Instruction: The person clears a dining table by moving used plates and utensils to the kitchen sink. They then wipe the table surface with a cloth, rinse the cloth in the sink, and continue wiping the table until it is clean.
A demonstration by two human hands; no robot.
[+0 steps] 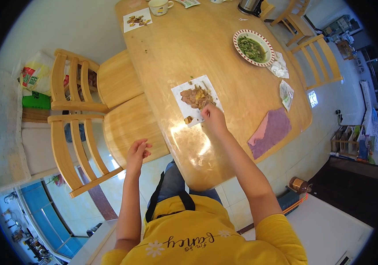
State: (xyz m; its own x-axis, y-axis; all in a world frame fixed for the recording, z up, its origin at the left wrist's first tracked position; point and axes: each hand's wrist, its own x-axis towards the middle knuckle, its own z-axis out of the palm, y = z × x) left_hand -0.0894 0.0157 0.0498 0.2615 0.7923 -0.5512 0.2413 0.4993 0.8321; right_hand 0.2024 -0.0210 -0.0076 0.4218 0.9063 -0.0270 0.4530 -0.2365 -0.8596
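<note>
My right hand (213,116) is at the near right edge of a white paper sheet (180,96) on the wooden table. Its fingertips are pinched together at a pile of brown and yellowish food scraps (196,96); whether they grip a scrap cannot be told. A separate brown scrap (188,119) lies at the sheet's lower left corner. My left hand (138,153) hangs over the seat of a wooden chair, left of the table edge, with fingers loosely curled and apart and nothing in them. A folded purple and pink cloth (271,132) lies to the right.
Toward the far right are a bowl of green vegetables (252,48), crumpled tissue (279,68) and a plastic packet (286,95). A second paper with scraps (137,20), a mug (159,7) and a steel kettle (249,6) stand farther off. Two chairs (122,79) adjoin the left edge.
</note>
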